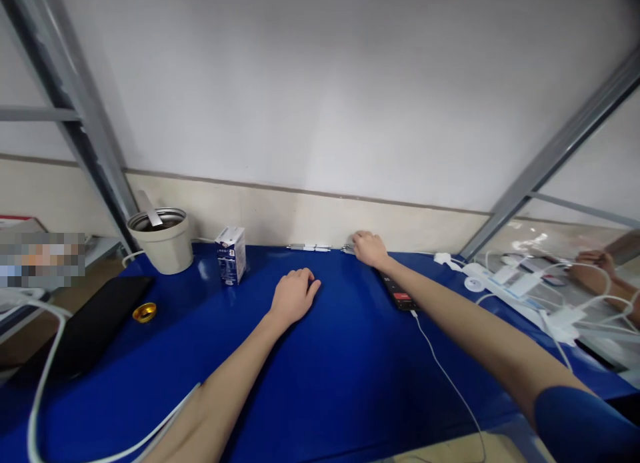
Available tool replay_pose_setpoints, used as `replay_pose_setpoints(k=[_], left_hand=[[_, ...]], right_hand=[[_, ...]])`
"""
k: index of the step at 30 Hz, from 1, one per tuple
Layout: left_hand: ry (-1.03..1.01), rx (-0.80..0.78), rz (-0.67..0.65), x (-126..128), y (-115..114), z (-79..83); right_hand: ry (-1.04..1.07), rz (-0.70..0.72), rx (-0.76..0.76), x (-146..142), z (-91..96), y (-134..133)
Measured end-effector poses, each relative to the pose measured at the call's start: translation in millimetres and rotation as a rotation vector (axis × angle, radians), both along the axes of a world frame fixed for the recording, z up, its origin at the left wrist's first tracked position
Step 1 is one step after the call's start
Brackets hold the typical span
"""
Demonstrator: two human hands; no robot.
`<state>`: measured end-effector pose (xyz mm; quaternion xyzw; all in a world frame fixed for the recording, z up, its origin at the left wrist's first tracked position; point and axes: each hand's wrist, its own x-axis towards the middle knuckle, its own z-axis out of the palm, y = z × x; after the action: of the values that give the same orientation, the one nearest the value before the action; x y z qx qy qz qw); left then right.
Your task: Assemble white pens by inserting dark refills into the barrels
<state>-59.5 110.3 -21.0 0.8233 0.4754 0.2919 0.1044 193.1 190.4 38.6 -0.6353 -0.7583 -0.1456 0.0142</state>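
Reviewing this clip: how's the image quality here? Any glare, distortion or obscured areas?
Head view: wide-angle distortion makes the steel uprights lean inward; glare shows on the glossy blue table cover beside the small carton; a pixelated patch obscures the left edge; the reflective panel at right adds mirrored reflections.

This looks like a plain indoor workroom, closer to a makeshift office or test bench than a home or kitchen. A blue vinyl-covered surface stands against a white wall with a cream lower band, between grey steel uprights and beside a reflective glass pane. A white power strip crowded with chargers and white cables suggests a working area set up for powered devices.
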Motion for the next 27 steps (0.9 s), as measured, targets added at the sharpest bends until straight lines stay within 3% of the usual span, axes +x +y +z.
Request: replay_pose_setpoints(k=[5,10,23,27], left_hand=[[0.014,0.017,-0.004,-1,-2,-0.1],[0.015,0.012,-0.017,-4,-4,0.5],[0.024,-0.018,-0.035,-7,-4,-0.4],[0.010,-0.015,-0.020,-7,-3,-1.0]], right_hand=[[0.016,0.182,-0.019,-72,-17.1,-4],[0.072,0.115,0.048,-117,-38.7,-6],[0.208,0.032,0.041,-124,-43.1,2],[0.242,0.063,0.029,-119,-47.2,-9]])
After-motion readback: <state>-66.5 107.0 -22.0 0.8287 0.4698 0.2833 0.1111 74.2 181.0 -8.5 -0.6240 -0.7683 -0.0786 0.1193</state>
